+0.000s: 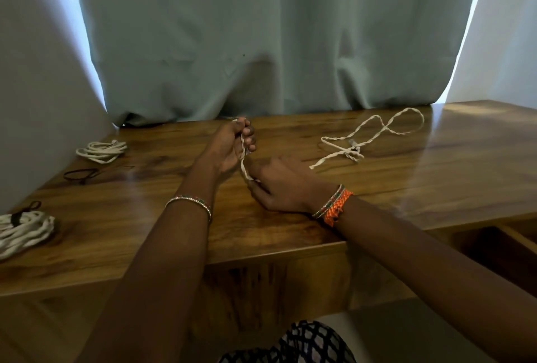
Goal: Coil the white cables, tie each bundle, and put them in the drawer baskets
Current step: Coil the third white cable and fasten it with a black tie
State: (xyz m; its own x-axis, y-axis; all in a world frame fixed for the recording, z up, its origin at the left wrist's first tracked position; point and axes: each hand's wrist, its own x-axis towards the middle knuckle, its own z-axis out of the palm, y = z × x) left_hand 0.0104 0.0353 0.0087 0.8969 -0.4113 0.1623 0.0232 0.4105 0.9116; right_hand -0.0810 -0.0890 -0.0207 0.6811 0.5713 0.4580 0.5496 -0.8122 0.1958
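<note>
A: Right, start with the big things. What fills the back?

B: A pale green curtain (261, 37) hangs down to the far edge of the wooden table (406, 194), its folds bunched on the tabletop. At the lower right an open drawer (499, 249) shows a dark inside (I cannot tell what it holds).

A: And on the table?

B: At the near left edge lies a thick coiled white bundle (24, 230) with a dark tie around it. Farther back on the left sits a smaller coil (101, 151), and between those two a loose dark tie (82, 175) lies flat. To the right, well apart from the hands, a loose white cable (374, 135) sprawls in open loops that cross over themselves.

A: The hands?

B: The left hand (232, 144) is raised near the curtain, fingers curled shut around the held cable (243, 163), which runs down out of the fist. The right hand (279, 185) rests low on the table, fingertips pinching the lower end of that same strand. The length between the hands is short and nearly taut.

A: Anything blocking the view?

B: The right hand's back hides its fingertips' exact grip. Bracelets circle both wrists.
</note>
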